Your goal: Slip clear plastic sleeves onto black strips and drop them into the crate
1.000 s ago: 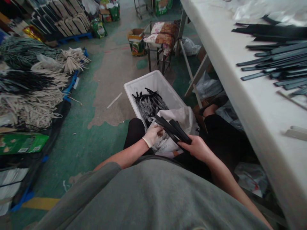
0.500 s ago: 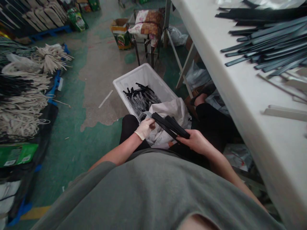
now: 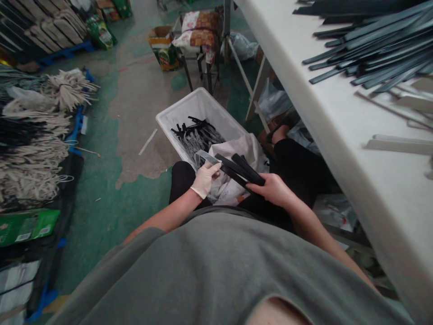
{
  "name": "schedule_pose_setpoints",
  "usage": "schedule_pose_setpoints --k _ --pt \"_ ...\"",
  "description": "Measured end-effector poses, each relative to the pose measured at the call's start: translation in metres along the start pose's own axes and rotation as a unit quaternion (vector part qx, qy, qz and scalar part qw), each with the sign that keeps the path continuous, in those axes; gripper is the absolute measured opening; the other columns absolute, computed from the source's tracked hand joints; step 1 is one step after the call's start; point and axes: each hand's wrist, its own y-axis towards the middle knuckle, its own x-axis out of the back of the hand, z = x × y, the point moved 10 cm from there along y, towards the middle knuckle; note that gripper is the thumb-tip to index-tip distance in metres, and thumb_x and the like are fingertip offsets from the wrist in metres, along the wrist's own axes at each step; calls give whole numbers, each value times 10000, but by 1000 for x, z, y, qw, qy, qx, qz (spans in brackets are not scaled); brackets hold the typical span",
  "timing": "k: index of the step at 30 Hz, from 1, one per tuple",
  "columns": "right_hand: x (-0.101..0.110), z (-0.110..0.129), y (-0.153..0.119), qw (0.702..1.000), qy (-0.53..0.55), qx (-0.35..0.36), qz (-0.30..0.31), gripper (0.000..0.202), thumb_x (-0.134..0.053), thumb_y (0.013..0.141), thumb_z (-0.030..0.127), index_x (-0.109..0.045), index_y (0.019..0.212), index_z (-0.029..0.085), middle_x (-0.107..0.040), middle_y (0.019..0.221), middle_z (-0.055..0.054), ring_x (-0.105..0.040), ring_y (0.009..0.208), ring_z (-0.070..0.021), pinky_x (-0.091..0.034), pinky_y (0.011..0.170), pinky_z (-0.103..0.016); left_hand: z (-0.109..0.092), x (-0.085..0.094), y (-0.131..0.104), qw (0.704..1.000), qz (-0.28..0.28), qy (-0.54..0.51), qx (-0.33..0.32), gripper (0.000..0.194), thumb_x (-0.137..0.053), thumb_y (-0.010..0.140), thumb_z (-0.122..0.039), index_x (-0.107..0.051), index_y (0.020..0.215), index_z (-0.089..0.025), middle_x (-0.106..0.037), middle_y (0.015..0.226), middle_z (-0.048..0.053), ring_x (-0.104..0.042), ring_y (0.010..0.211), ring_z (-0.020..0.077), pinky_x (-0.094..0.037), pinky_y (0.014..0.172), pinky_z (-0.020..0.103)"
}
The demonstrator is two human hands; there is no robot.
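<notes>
My left hand, in a pale glove, is closed in a pinch on a translucent strip. Its fingertips are at the far end of one black strip; whether they grip that too, I cannot tell. Several flat black strips fan out from my bare right hand, which is wrapped round their near ends. Below both hands a whitish cloth or sack lies over my lap and the near end of a white plastic bin. Inside the bin lie many black and greyish translucent strips.
At right runs a white tabletop with a pile of dark strips. Beyond the bin stand a cushioned stool and a cardboard box. Bundles of beige cord lie at left. A person's leg extends under the table.
The translucent strip now extends forward from my left fingers, straighter and more visible. My right hand has shifted slightly, and the black strips are spread further apart. The whole view has moved a little.
</notes>
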Motion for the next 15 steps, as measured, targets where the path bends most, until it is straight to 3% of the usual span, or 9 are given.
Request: schedule_pose_setpoints --k 5,9,12,15 --pt "-10 3 -11 999 48 22 7 297 -668 737 444 -703 715 150 -646 622 -14 -587 564 -171 -416 483 -242 32 -9 -15 998 12 0 54 289 -902 558 -192 -675 728 -137 -601 621 -44 -454 510 30 -363 523 176" --pt "-16 10 -2 997 76 18 -11 303 -667 733 445 -684 728 142 -638 613 -13 -603 578 -183 -436 494 -248 56 -20 -31 992 45 -14 113 303 -903 580 -202 -636 700 -124 -564 613 -37 -413 495 28 -339 507 192" --pt "-20 16 8 995 98 17 -19 281 -680 722 417 -673 728 136 -639 614 -14 -597 563 -167 -438 483 -238 58 -21 -34 992 57 -11 114 291 -891 606 -204 -617 668 -126 -534 588 -38 -406 494 31 -338 511 200" --pt "-28 15 6 989 141 5 30 278 -708 713 405 -682 770 134 -665 629 -16 -568 505 -131 -437 454 -224 44 -13 -26 996 37 -29 77 309 -893 591 -188 -593 639 -130 -527 575 -44 -404 494 32 -327 502 191"
